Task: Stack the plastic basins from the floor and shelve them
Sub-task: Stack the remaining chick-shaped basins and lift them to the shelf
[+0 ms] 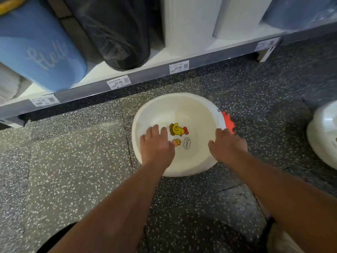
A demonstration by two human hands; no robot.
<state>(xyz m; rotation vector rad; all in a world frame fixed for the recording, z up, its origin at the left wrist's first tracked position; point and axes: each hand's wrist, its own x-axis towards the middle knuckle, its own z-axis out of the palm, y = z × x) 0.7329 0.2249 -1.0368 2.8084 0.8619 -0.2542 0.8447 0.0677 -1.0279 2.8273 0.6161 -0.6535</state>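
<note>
A white plastic basin (184, 110) with a yellow chicken cartoon, the word "CLUCK" and a red comb-shaped handle sits upright on the speckled floor below the shelf. My left hand (156, 143) hovers over its near left part with fingers spread and fairly straight. My right hand (227, 145) is over its right rim beside the red handle, fingers extended; whether either hand touches the basin I cannot tell. A second white basin (324, 136) lies at the right edge of view, partly cut off.
The low white shelf (145, 73) with price tags runs across the top. On it stand a blue "Hello" bin (40, 48), a black mesh bin (116, 33) and white bins (187, 24). Open speckled floor (73, 152) lies to the left.
</note>
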